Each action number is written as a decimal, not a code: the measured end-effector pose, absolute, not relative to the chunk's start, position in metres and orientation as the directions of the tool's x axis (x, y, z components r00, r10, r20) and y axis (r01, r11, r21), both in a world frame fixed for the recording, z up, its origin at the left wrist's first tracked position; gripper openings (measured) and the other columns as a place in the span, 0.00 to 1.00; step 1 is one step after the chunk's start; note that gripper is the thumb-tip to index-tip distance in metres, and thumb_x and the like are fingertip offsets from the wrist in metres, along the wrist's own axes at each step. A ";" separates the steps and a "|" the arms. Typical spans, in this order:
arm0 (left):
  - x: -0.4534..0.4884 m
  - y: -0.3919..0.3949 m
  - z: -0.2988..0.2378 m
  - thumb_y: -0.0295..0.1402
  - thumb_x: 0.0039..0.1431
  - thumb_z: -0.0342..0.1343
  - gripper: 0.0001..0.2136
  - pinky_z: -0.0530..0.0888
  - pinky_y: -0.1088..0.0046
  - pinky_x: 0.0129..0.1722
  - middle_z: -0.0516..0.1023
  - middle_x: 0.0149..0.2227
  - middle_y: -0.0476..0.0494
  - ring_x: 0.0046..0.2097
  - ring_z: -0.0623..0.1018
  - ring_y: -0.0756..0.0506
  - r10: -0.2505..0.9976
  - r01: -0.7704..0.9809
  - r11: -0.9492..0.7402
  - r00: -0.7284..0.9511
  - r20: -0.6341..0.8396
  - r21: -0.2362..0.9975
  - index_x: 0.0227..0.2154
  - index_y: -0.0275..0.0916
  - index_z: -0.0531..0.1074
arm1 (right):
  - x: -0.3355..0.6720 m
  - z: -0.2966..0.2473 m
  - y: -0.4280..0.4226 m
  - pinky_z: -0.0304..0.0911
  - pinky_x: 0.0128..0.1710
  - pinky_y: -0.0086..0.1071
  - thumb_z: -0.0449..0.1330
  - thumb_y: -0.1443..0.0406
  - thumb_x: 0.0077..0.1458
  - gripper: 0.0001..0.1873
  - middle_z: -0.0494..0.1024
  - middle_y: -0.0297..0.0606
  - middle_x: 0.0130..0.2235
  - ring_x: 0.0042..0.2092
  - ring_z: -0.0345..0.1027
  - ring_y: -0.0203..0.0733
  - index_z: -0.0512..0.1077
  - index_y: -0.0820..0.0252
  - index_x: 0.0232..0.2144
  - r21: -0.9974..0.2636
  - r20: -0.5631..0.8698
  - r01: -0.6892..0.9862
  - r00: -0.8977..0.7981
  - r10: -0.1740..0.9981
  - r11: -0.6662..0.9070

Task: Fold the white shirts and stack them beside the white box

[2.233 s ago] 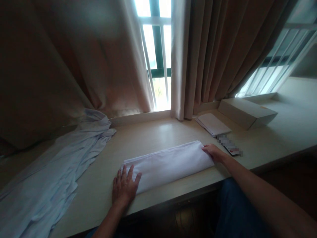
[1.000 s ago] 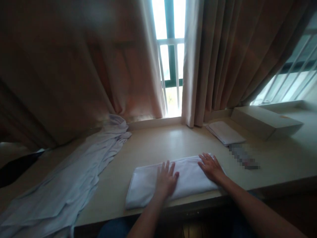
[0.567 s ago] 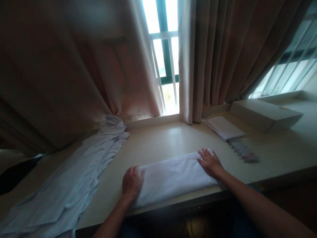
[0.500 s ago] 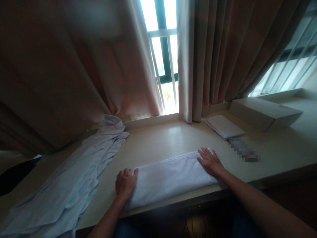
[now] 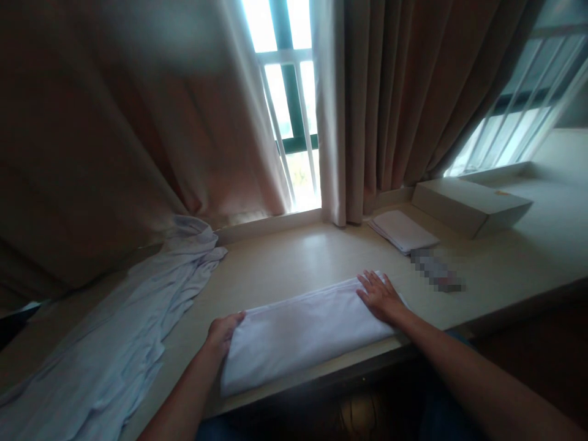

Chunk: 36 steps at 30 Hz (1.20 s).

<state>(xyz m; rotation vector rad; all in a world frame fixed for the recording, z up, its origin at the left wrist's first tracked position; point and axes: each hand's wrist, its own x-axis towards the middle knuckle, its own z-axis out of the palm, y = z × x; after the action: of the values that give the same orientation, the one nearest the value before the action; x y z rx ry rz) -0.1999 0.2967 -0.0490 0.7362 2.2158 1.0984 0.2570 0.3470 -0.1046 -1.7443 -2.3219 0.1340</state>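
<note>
A folded white cloth [image 5: 303, 334] lies as a long flat strip along the front edge of the wooden surface. At its left end is my left hand [image 5: 222, 334], thumb towards the top corner and the other fingers mostly hidden at the cloth's edge; it appears to pinch that end. My right hand [image 5: 380, 297] rests flat on the far right end, fingers spread, palm down. To the left, a long heap of loose, wrinkled white fabric [image 5: 124, 331] stretches from the curtain to the near edge.
A smaller folded white cloth [image 5: 404, 230] lies at the back right, beside a blurred-out item [image 5: 436, 269]. Behind it stands a pale box [image 5: 473, 205]. Brown curtains [image 5: 386, 92] hang along the back, with a barred window [image 5: 294, 122] between them. The surface's front edge [image 5: 505, 309] runs close by.
My left hand has shifted from lying over the cloth's left end to its outer edge, fingers now hidden. My right hand stays flat on the cloth. The view has turned slightly right.
</note>
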 end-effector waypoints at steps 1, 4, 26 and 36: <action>-0.202 0.297 -0.050 0.34 0.34 0.64 0.10 0.71 0.65 0.22 0.74 0.18 0.41 0.22 0.75 0.41 0.680 0.199 0.533 -0.679 -0.277 0.822 0.18 0.32 0.72 | 0.257 -0.104 0.347 0.23 0.65 0.49 0.41 0.50 0.64 0.32 0.50 0.43 0.67 0.68 0.35 0.48 0.54 0.56 0.65 -0.214 0.129 0.935 -0.261 0.957 0.284; -0.207 0.299 -0.054 0.33 0.34 0.63 0.09 0.71 0.68 0.23 0.74 0.19 0.44 0.23 0.74 0.45 0.676 0.150 0.547 -0.659 -0.329 0.824 0.20 0.33 0.72 | 0.257 -0.104 0.348 0.23 0.65 0.50 0.41 0.50 0.64 0.32 0.49 0.42 0.68 0.68 0.35 0.48 0.53 0.55 0.65 -0.220 0.118 0.936 -0.255 0.960 0.276; -0.214 0.231 -0.056 0.56 0.47 0.53 0.28 0.71 0.64 0.40 0.79 0.37 0.37 0.40 0.78 0.38 0.810 0.679 0.516 -0.584 -0.040 0.522 0.40 0.35 0.74 | 0.257 -0.110 0.348 0.23 0.65 0.49 0.39 0.51 0.65 0.31 0.50 0.43 0.67 0.68 0.36 0.47 0.53 0.56 0.65 -0.164 0.133 0.943 -0.268 0.954 0.288; -0.208 0.269 -0.052 0.33 0.37 0.65 0.10 0.72 0.68 0.26 0.77 0.23 0.43 0.25 0.76 0.44 0.728 0.063 0.482 -0.584 -0.360 0.874 0.24 0.32 0.75 | 0.257 -0.108 0.348 0.26 0.65 0.49 0.38 0.50 0.65 0.31 0.50 0.42 0.67 0.68 0.38 0.48 0.53 0.55 0.65 -0.130 0.147 0.949 -0.267 0.953 0.286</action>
<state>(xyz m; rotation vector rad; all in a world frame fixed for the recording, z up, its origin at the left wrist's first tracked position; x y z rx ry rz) -0.2083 0.2688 -0.0523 0.6529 1.9774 1.1248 0.2572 0.3480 -0.1080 -1.7682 -2.3553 0.0233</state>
